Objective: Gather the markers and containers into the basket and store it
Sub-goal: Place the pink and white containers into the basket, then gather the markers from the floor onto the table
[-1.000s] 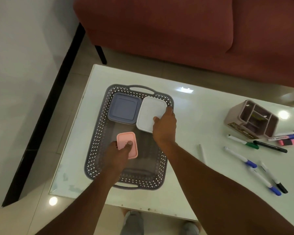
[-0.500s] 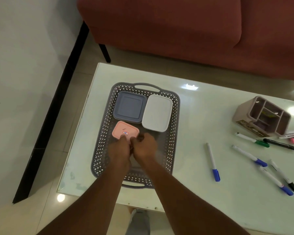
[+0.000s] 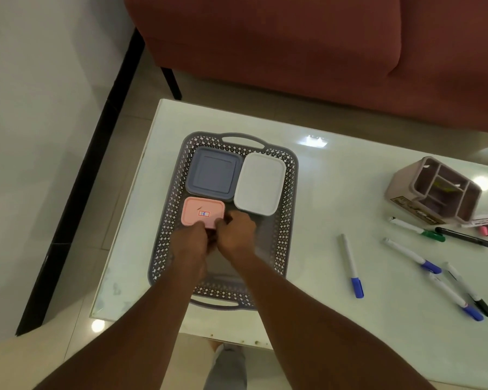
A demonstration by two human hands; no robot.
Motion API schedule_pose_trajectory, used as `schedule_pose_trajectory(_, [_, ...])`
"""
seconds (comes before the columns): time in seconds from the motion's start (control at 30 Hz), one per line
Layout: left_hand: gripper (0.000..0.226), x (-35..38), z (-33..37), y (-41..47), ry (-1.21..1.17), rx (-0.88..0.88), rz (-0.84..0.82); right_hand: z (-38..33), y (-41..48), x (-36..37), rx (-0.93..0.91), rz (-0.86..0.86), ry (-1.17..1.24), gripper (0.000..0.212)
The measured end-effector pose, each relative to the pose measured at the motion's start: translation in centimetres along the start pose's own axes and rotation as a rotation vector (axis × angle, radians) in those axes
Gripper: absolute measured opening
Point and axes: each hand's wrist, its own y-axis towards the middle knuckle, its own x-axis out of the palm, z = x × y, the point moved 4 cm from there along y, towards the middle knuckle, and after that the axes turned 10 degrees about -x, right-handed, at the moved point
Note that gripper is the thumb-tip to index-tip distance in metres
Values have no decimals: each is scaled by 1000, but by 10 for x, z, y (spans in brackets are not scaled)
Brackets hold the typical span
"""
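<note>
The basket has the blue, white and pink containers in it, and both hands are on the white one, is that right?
Not quite. The head view shows the left hand and right hand at the near edge of the pink container, not on the white container. Those two and the blue container are in the basket.

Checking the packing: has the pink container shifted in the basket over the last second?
Yes. The pink container has slid toward the far end of the basket, up against the blue container, and turned crosswise.
</note>
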Motion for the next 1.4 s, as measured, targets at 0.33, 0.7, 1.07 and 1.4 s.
schedule_pose_trajectory(0.33, [35,6,-24,-53,723,494,447,29,-38,-30,-139,-139,-28,21])
schedule_pose_trajectory(0.7, [20,120,-132,-175,1065,1127,206,110,-93,-225,-600,-205,-201,28])
schedule_pose_trajectory(1.07, [36,300,-338,-267,1339,1400,-94,345,-124,-503,-373,63,-515,27])
schedule_pose_trajectory(1.4, [30,371,-488,-366,1319,1425,-82,494,-197,-651,-207,153,-448,22])
